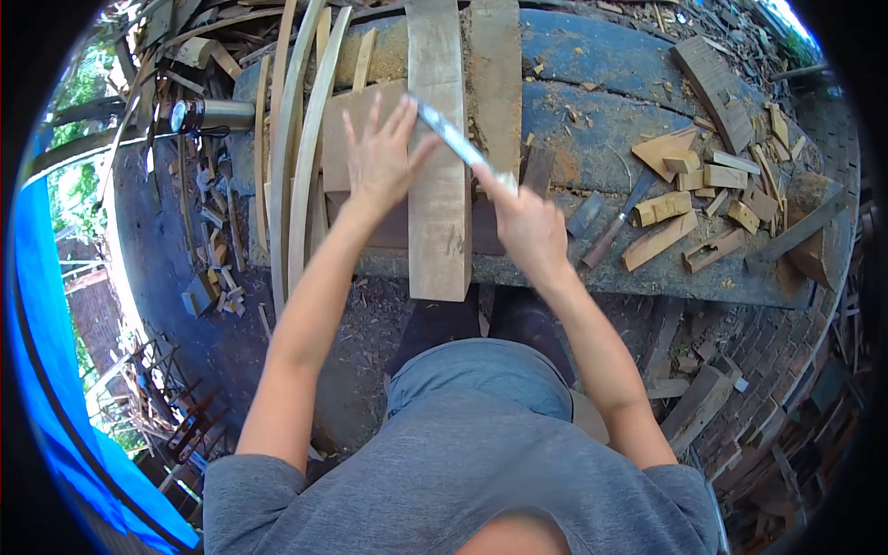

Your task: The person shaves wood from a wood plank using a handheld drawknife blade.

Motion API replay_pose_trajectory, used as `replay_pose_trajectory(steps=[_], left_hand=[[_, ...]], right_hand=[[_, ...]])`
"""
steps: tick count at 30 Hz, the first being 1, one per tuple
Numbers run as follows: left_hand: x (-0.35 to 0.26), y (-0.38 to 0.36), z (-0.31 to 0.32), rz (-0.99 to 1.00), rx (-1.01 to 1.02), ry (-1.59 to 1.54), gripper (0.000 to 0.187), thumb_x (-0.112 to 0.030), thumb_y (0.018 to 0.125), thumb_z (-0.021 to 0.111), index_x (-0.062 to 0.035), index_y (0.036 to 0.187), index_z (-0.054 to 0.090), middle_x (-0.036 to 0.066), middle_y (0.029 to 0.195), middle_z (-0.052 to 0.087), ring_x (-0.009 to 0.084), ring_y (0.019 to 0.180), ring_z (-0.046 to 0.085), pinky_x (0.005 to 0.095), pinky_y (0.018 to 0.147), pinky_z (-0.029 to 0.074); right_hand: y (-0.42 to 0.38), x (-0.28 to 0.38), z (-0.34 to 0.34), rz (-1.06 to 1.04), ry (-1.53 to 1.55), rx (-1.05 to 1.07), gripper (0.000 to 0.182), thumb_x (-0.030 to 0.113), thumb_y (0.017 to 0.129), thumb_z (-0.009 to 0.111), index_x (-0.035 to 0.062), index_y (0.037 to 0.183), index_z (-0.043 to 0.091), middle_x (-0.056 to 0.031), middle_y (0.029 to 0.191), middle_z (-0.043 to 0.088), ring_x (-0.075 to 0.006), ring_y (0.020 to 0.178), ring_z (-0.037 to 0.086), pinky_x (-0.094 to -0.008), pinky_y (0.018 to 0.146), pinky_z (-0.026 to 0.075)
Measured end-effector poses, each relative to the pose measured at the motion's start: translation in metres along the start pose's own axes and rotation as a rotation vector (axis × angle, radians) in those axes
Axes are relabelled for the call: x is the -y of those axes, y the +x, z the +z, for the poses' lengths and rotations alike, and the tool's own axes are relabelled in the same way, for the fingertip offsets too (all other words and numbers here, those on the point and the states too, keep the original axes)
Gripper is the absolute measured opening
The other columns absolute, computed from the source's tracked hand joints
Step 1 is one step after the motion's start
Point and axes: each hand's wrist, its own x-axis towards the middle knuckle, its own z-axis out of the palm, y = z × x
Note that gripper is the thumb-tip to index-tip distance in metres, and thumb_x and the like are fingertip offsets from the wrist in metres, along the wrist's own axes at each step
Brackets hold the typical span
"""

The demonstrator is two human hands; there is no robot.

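My right hand (530, 227) is closed around the near end of a narrow silvery metal strip (449, 134), whose exact kind I cannot tell. The strip slants across a long pale wooden board (438, 213) toward the far left. Fingers spread, my left hand (381, 166) is beside the board's left side, with its index fingertip close to the strip's far end. Beneath that hand shows a flat brown piece of wood (335, 153). The board's near end sticks out past the edge of the workbench (592, 111), toward my body.
Curved wooden strips (313, 139) lie left of my left hand, near a metal cylinder (227, 116). On the right are a wooden-handled tool (606, 242), several offcuts (661, 208) and a wide dark wooden piece (717, 97). More scrap wood (217, 277) litters the ground at left.
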Motion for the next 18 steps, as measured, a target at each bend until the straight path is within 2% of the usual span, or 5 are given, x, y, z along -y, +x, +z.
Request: replay_pose_trajectory(steps=[3, 6, 10, 13, 18], left_hand=[[-0.021, -0.060, -0.015, 0.025, 0.041, -0.096, 0.079, -0.071, 0.095, 0.038, -0.0131, 0.148, 0.048, 0.003, 0.153, 0.047, 0.0278, 0.150, 0.027, 0.0624, 0.120, 0.004], [-0.032, -0.073, -0.018, 0.014, 0.022, -0.111, 0.078, -0.071, 0.095, 0.038, -0.0131, 0.146, 0.050, 0.003, 0.151, 0.050, 0.0274, 0.149, 0.028, 0.0626, 0.120, 0.005], [-0.003, -0.016, 0.003, 0.010, -0.046, -0.055, 0.078, -0.071, 0.095, 0.038, -0.0127, 0.144, 0.052, 0.003, 0.147, 0.054, 0.0275, 0.148, 0.031, 0.0632, 0.120, 0.007], [0.008, -0.002, 0.000, -0.001, -0.052, -0.067, 0.077, -0.071, 0.095, 0.037, -0.0126, 0.142, 0.055, 0.004, 0.147, 0.055, 0.0282, 0.147, 0.033, 0.0639, 0.119, 0.007], [-0.028, -0.075, -0.017, -0.007, 0.032, -0.064, 0.076, -0.072, 0.096, 0.030, -0.0193, 0.147, 0.050, -0.002, 0.152, 0.049, 0.0243, 0.150, 0.027, 0.0606, 0.121, 0.002]], right_hand=[[-0.054, 0.005, -0.018, 0.012, -0.022, 0.112, 0.062, 0.012, 0.091, 0.057, 0.0389, 0.146, 0.048, -0.0149, 0.070, 0.061, -0.0338, 0.056, 0.067, -0.0473, 0.049, 0.055], [-0.063, 0.006, -0.023, 0.030, -0.023, 0.145, 0.061, 0.013, 0.092, 0.057, 0.0398, 0.146, 0.047, -0.0150, 0.069, 0.061, -0.0345, 0.057, 0.067, -0.0484, 0.049, 0.054], [-0.007, 0.001, 0.002, -0.020, -0.032, -0.017, 0.057, 0.014, 0.094, 0.055, 0.0377, 0.146, 0.047, -0.0160, 0.069, 0.062, -0.0360, 0.057, 0.067, -0.0496, 0.050, 0.054], [0.007, 0.004, 0.009, -0.026, -0.006, -0.035, 0.056, 0.015, 0.095, 0.054, 0.0372, 0.146, 0.048, -0.0162, 0.070, 0.063, -0.0361, 0.057, 0.067, -0.0494, 0.050, 0.054], [-0.072, 0.006, -0.019, -0.010, 0.005, 0.096, 0.055, 0.016, 0.095, 0.055, 0.0379, 0.145, 0.048, -0.0161, 0.069, 0.063, -0.0366, 0.057, 0.067, -0.0496, 0.050, 0.054]])
